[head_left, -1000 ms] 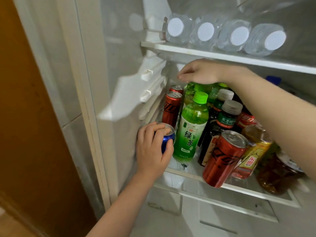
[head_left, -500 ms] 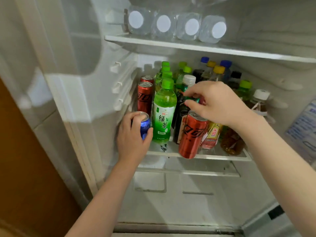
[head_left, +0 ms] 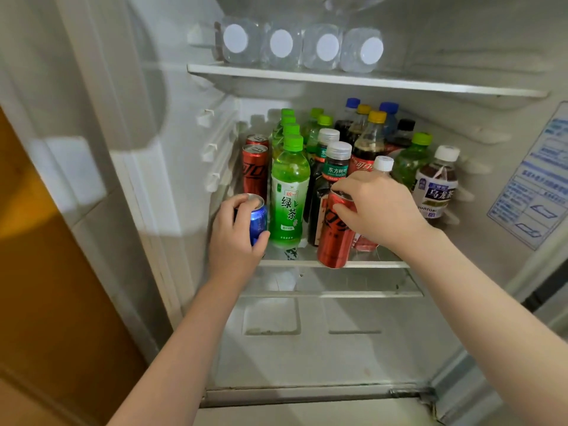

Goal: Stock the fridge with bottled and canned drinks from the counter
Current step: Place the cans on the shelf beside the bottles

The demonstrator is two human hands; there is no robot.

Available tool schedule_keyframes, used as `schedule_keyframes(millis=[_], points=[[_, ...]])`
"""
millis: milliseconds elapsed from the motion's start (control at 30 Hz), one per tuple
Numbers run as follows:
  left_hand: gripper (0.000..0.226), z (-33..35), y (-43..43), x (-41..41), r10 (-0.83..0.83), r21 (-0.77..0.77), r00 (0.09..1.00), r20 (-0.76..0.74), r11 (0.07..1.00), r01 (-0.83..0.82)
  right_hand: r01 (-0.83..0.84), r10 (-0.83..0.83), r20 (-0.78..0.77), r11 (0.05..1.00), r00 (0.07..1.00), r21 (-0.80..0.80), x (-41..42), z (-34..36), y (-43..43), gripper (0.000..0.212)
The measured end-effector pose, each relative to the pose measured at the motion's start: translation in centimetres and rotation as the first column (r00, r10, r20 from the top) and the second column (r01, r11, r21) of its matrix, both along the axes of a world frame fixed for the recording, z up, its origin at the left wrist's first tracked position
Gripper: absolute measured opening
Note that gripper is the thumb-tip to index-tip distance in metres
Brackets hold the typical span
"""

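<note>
My left hand (head_left: 233, 235) grips a blue can (head_left: 257, 217) at the front left of the fridge's middle shelf (head_left: 378, 265), beside a green tea bottle (head_left: 290, 192). My right hand (head_left: 376, 207) grips the top of a red cola can (head_left: 335, 238) that stands at the shelf's front edge, tilted a little. Behind them the shelf is packed with two red cans (head_left: 254, 167), several green-capped bottles, dark tea bottles (head_left: 336, 162) and cola bottles (head_left: 368, 139).
Several water bottles (head_left: 302, 47) lie on the upper shelf (head_left: 430, 86), caps facing out. A brown tea bottle (head_left: 436, 182) stands at the right end. The bottom compartment (head_left: 322, 342) holds nothing. A label sheet (head_left: 538, 179) is on the right wall; a wooden panel (head_left: 46, 287) is on the left.
My right hand came down from under the upper shelf onto the red cola can and took hold of its top. The left hand kept hold of the blue can. The view pulled back.
</note>
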State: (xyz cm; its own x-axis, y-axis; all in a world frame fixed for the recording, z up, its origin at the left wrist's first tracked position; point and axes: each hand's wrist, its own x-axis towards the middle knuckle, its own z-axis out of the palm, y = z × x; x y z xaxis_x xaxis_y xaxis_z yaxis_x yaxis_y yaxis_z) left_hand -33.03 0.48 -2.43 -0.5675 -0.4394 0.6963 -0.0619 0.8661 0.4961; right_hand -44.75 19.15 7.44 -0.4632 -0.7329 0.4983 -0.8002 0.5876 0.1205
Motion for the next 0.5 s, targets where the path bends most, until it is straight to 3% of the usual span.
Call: schedule_keyframes(millis=[267, 400, 500], points=[[0.054, 0.0, 0.1, 0.9, -0.034, 0.027, 0.999, 0.003, 0.999, 0.034, -0.082, 0.105, 0.267, 0.992, 0.958, -0.095, 0.4, 0.0, 1.0, 0.030], [0.054, -0.5, 0.4, 1.1, -0.019, 0.122, 1.000, -0.016, 0.992, 0.020, -0.091, 0.107, 0.397, 0.994, 0.912, -0.058, 0.3, 0.5, 1.4, 0.042], [0.051, -0.3, 0.3, 1.7, -0.058, 0.150, 0.998, -0.019, 0.987, 0.060, -0.150, 0.134, 0.410, 0.989, 0.902, 0.008, 0.5, 1.2, 1.4, 0.044]])
